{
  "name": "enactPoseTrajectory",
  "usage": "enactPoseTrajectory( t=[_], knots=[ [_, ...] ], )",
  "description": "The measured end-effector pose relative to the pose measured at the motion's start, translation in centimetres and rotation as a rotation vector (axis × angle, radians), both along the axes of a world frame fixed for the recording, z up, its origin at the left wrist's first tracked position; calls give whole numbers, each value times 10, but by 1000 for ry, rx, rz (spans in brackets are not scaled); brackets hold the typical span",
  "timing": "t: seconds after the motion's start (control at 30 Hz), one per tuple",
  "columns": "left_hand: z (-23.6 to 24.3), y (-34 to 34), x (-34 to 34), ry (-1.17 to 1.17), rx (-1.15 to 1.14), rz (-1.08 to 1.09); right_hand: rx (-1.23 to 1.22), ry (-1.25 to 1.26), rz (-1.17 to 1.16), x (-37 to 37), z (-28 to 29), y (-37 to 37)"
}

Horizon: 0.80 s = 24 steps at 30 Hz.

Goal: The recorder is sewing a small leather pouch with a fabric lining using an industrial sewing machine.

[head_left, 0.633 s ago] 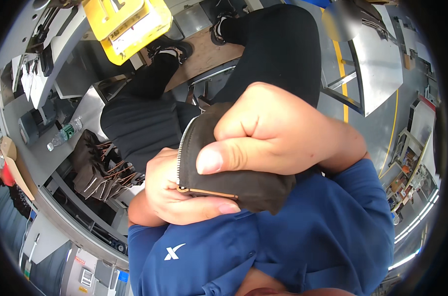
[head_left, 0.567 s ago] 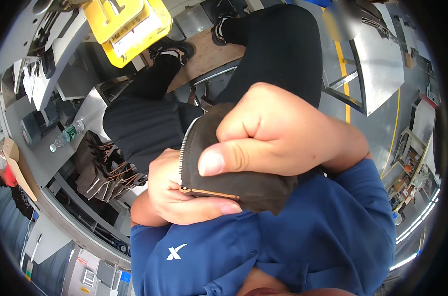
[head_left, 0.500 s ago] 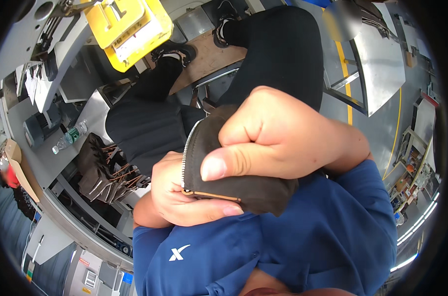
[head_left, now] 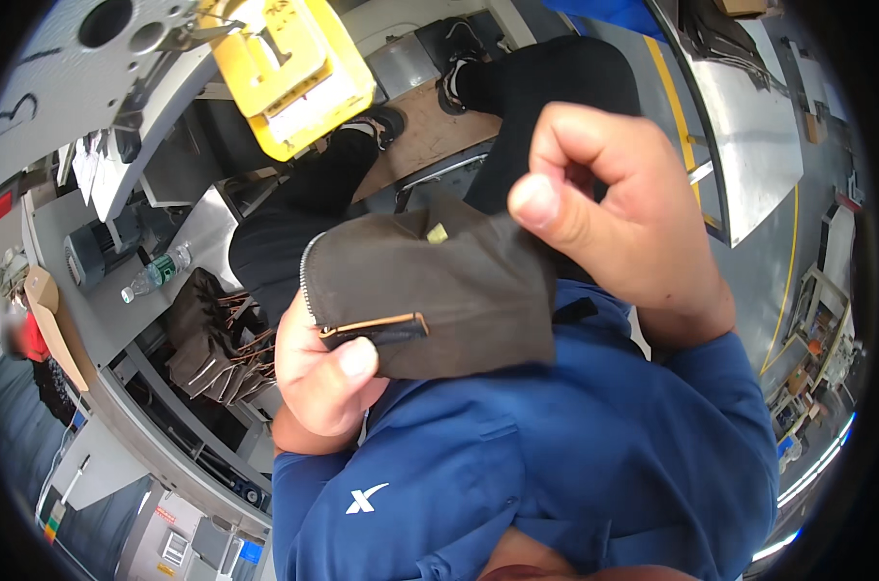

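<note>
A dark brown fabric pouch (head_left: 439, 300) is spread in front of my chest, a metal zipper along its curved left edge. An orange-brown trimmed slot crosses its lower left, and a small yellow-green patch shows near its top. My left hand (head_left: 323, 378) grips the lower left corner, thumb on the face near the slot, other fingers behind. Just beyond the upper right of the pouch, my right hand (head_left: 614, 194) is closed in a curl, thumb tip against the bent index finger. Whether anything sits in that pinch is hidden.
A yellow plate-like fixture (head_left: 299, 77) on a grey machine hangs ahead to the left. Brown pouch pieces (head_left: 217, 344) are heaped at the left beside a clear plastic bottle (head_left: 157, 273). A metal-topped table (head_left: 749, 145) stands at the right.
My right hand has come off the face of the pouch and moved up and right. The pouch has opened out flatter and shifted left, with the left hand still holding it.
</note>
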<state>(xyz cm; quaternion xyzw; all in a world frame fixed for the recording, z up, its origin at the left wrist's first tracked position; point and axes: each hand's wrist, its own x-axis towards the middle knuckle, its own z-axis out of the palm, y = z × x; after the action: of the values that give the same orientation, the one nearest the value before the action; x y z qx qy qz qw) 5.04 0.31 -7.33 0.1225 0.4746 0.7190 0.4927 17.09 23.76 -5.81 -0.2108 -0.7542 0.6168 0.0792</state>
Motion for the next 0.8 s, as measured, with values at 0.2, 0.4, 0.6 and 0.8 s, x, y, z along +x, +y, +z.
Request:
enactPoseTrajectory(
  t=[0.2, 0.4, 0.6, 0.8],
  knots=[
    [-11, 9, -6, -274, 276, -20, -387, -81, 101, 7, -12, -6],
    [11, 17, 3, -40, -99, 18, -296, 85, -10, 5, -18, -5],
    [12, 6, 8, 108, -44, 32, -177, 115, -24, 7, -1, -9],
    [18, 25, 7, 115, 99, -9, -156, 124, -20, 7, 2, -7]
  ],
)
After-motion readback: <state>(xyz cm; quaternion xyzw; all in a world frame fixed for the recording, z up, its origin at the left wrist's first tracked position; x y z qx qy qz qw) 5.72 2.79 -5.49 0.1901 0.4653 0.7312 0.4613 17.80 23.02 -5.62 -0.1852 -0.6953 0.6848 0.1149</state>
